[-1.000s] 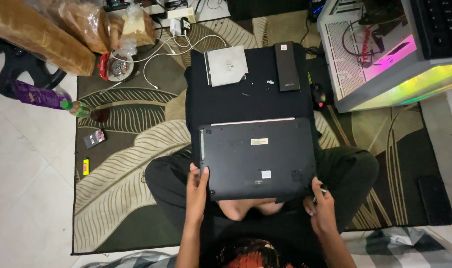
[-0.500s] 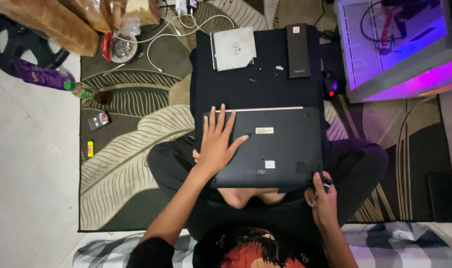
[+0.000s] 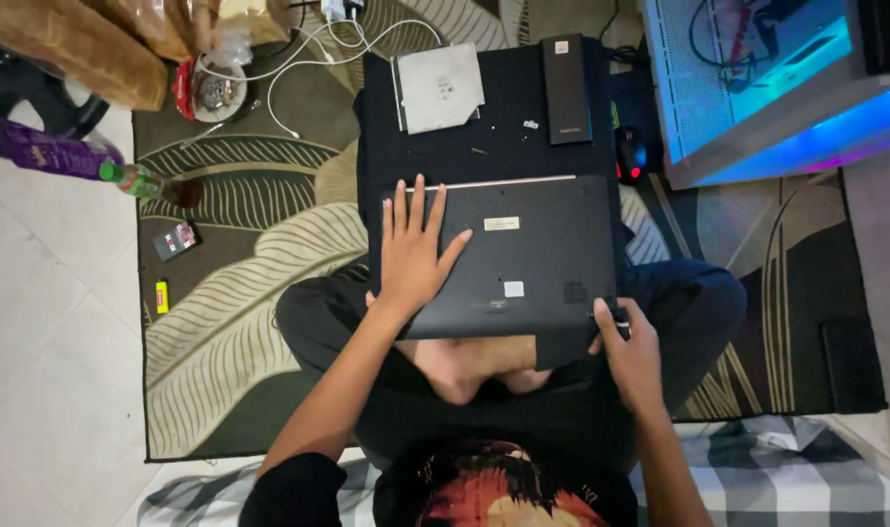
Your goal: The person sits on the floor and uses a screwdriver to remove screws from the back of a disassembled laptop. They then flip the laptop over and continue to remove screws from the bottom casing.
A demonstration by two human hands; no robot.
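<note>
While a person is sitting cross-legged on a leaf-patterned rug (image 3: 240,322), a dark laptop (image 3: 508,254) is lying closed and bottom-up across their lap, its far edge resting on a black cloth (image 3: 494,127). The left hand (image 3: 413,249) is pressing flat on the laptop's left half, fingers spread wide and holding nothing. The right hand (image 3: 632,351) is curling around the laptop's near right corner, and it appears to be pinching something small and dark there; what it is cannot be made out. Beyond the laptop, on the cloth, a thin silver drive (image 3: 438,88), a slim black box (image 3: 567,88) and a few tiny loose parts (image 3: 530,124) are lying. A glowing computer case (image 3: 757,88) is standing to the laptop's far right. The laptop is balancing partly on the knees, so a hard push could be tipping it, and a jolt to the cloth could be scattering the tiny parts into the rug.
</note>
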